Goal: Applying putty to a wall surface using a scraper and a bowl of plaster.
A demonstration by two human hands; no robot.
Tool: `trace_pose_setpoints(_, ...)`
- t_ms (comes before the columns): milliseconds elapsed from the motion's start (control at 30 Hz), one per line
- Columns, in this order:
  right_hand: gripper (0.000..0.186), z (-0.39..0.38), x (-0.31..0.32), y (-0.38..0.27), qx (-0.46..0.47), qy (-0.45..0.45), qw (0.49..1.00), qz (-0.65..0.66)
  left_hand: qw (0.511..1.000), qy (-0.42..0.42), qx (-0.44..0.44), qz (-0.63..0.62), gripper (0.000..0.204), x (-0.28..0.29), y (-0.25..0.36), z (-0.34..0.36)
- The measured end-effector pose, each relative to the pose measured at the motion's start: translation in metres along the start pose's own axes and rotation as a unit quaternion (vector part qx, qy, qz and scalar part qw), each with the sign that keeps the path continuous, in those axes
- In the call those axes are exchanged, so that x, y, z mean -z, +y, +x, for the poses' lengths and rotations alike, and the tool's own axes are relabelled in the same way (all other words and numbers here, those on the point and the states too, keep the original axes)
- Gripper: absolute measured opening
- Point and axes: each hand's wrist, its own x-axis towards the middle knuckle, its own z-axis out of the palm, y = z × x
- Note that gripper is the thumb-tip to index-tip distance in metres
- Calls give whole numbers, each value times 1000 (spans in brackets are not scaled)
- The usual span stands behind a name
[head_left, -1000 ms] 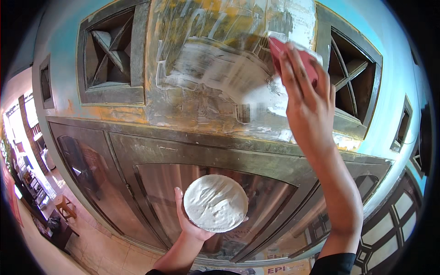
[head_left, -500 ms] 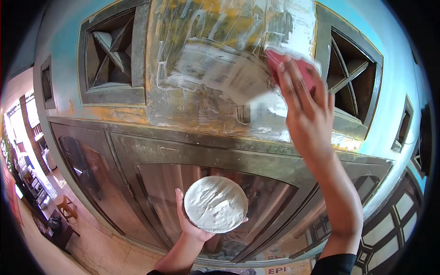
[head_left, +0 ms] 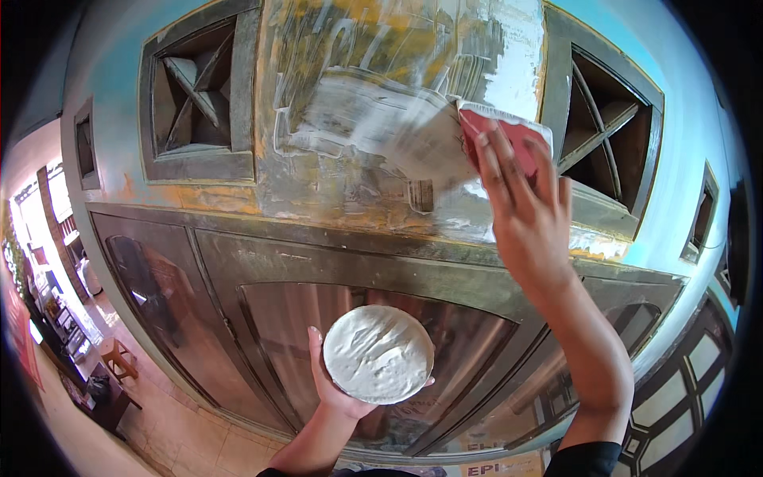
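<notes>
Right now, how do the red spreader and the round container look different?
The spreader is red and angular; the container is round and filled with pale paste. The right hand holds the spreader up at the wall; the left hand holds the container lower down. Both are held.

red spreader (head_left: 520, 145), off-white paste (head_left: 378, 354), streaky grey-and-yellow wall (head_left: 366, 111), brown frame (head_left: 381, 268), black sleeve (head_left: 588, 459)

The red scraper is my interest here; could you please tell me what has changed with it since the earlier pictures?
The red scraper has moved down the wall, along with the right hand, uncovering a streaked patch above it. Nothing was taken hold of or let go: the right hand still holds the scraper, the left hand the bowl.
</notes>
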Motion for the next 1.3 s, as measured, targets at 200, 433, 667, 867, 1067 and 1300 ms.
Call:
trace_pose_setpoints(200, 57, 25, -28, 25, -26, 77, 997, 2, 998, 23, -2, 64, 93, -2, -9, 3)
trace_pose_setpoints(433, 62, 0, -30, -1, 6, 4, 1000, 11, 997, 31, -1, 71, 102, 5, -2, 3)
trace_pose_setpoints(667, 59, 25, -12, 18, -21, 92, 996, 7, 996, 60, -24, 58, 99, 13, -2, 3)
trace_pose_setpoints(867, 53, 48, -35, 19, 7, 60, 998, -22, 999, -26, -20, -36, 91, 21, -5, 5)
trace_pose_setpoints(1067, 54, 17, -30, -4, 18, 31, 999, -15, 999, -45, 10, -22, 93, 9, -1, 5)
trace_pose_setpoints(1300, 60, 50, -19, 24, -18, 111, 994, 9, 998, 32, -53, 21, 91, 22, 3, 7)
